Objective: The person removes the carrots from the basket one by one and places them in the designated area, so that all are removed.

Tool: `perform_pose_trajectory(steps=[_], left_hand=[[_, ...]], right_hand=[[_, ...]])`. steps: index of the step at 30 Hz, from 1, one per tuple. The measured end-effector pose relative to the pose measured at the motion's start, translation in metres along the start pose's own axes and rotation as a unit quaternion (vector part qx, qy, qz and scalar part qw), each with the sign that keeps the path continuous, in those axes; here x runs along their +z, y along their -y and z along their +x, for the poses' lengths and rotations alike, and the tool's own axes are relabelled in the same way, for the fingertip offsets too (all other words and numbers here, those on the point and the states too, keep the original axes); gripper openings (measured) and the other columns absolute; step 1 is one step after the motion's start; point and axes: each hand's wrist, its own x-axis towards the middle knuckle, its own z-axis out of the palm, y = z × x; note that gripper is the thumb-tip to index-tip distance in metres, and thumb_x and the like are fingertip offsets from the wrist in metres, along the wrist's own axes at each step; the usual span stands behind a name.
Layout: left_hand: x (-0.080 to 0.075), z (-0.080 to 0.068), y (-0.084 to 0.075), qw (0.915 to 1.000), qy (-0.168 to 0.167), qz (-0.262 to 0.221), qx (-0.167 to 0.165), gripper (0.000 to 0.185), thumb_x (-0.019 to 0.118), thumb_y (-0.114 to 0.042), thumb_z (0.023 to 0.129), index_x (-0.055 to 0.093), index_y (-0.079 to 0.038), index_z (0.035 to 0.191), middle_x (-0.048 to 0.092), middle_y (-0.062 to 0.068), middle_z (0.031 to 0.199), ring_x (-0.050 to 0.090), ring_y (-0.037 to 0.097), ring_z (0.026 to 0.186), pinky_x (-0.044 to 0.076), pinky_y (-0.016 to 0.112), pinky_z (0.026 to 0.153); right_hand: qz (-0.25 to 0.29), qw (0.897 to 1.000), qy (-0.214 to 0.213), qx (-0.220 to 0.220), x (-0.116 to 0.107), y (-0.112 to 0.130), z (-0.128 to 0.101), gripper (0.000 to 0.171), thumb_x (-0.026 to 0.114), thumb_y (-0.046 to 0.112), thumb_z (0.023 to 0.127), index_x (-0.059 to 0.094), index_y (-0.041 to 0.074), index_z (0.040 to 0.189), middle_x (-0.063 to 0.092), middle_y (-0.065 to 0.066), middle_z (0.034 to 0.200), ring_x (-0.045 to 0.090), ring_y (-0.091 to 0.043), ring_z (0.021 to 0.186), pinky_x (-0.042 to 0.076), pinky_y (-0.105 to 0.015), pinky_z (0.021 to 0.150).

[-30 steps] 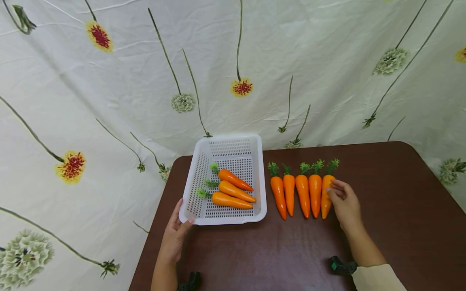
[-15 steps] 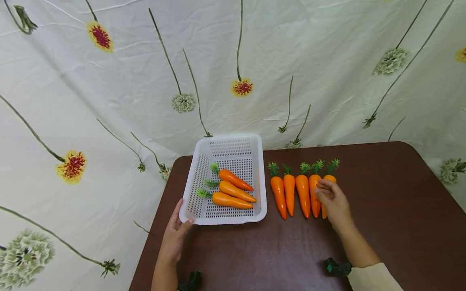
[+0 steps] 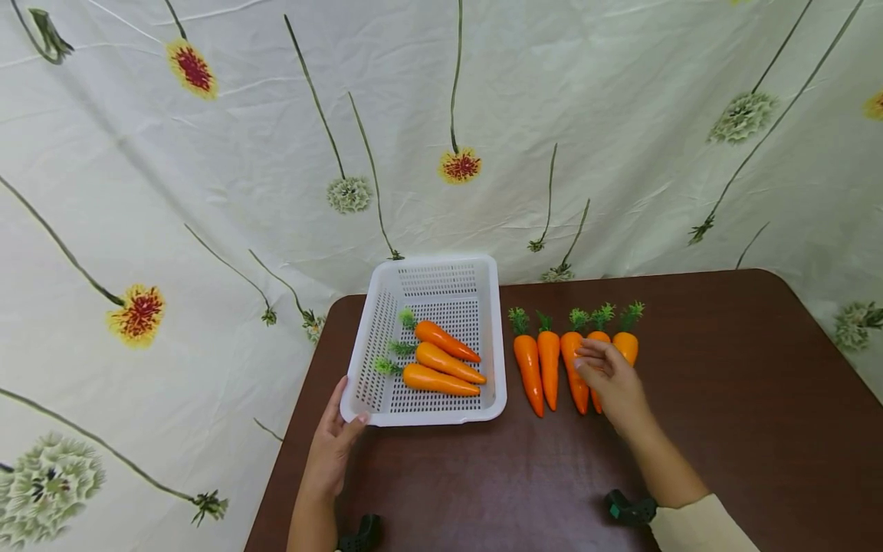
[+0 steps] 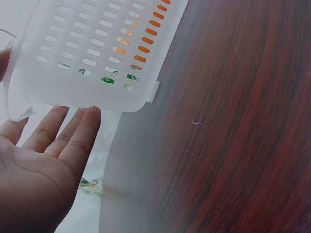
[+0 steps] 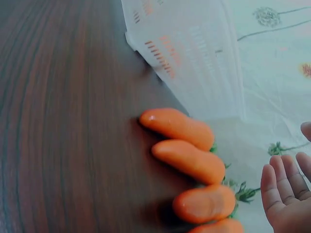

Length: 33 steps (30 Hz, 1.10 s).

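My left hand (image 3: 333,445) holds the near left corner of a white plastic basket (image 3: 428,418), its thumb over the rim. In the left wrist view, the fingers (image 4: 80,138) reach up to the basket's pierced wall (image 4: 73,92). Inside the basket lie three carrots (image 3: 441,379) with green tops pointing left. Right of it, several more carrots (image 3: 528,376) lie side by side in a row, tops away from me. My right hand (image 3: 621,391) is over the right part of this row, fingers loosely bent with nothing in them, partly hiding the carrots beneath.
A dark brown wooden table (image 3: 510,491) carries everything. Behind and left of it hangs a pale cloth (image 3: 621,100) printed with flowers. The basket stands near the table's back left edge. Black bands (image 3: 629,508) are worn on both wrists.
My right hand has moved left along the row, from the rightmost carrot to above the middle ones. The left hand, the basket and the carrots have stayed put.
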Motion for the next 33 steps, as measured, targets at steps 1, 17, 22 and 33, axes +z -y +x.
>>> perform_pose_trajectory(steps=[1, 17, 22, 33], left_hand=[[0.000, 0.000, 0.000, 1.0000, -0.001, 0.002, 0.001, 0.079, 0.067, -0.020, 0.098, 0.022, -0.042, 0.159, 0.036, 0.005, 0.163, 0.045, 0.032, 0.143, 0.046, 0.012, 0.097], [-0.001, -0.001, 0.000, 1.0000, 0.004, -0.006, 0.000, 0.078, 0.065, -0.018, 0.099, 0.022, -0.042, 0.159, 0.036, 0.004, 0.162, 0.046, 0.030, 0.142, 0.046, 0.010, 0.096], [-0.001, 0.000, 0.000, 1.0000, 0.003, -0.006, -0.001, 0.079, 0.065, -0.017, 0.099, 0.022, -0.042, 0.159, 0.036, 0.004, 0.162, 0.047, 0.029, 0.141, 0.046, 0.010, 0.096], [-0.001, 0.000, -0.001, 1.0000, 0.002, -0.004, -0.004, 0.081, 0.066, -0.018, 0.098, 0.020, -0.037, 0.161, 0.036, 0.003, 0.162, 0.046, 0.030, 0.141, 0.046, 0.010, 0.096]], right_hand=[[-0.002, 1.000, 0.006, 0.001, 0.002, 0.001, 0.000, 0.057, 0.061, 0.031, 0.102, 0.044, 0.002, 0.147, 0.052, -0.021, 0.142, 0.056, 0.004, 0.110, 0.050, -0.012, 0.091], [0.010, 0.997, 0.069, -0.042, 0.029, 0.015, 0.003, 0.053, 0.065, 0.024, 0.100, 0.048, 0.000, 0.143, 0.056, -0.025, 0.137, 0.058, -0.001, 0.112, 0.047, -0.011, 0.095], [0.020, 0.994, 0.091, -0.049, 0.039, 0.021, 0.005, 0.054, 0.066, 0.024, 0.099, 0.047, 0.000, 0.144, 0.056, -0.025, 0.137, 0.059, -0.014, 0.118, 0.048, -0.012, 0.095], [0.019, 0.989, 0.135, -0.064, 0.064, 0.033, 0.007, 0.050, 0.067, 0.021, 0.098, 0.049, 0.001, 0.141, 0.058, -0.020, 0.135, 0.057, -0.036, 0.126, 0.047, -0.013, 0.097]])
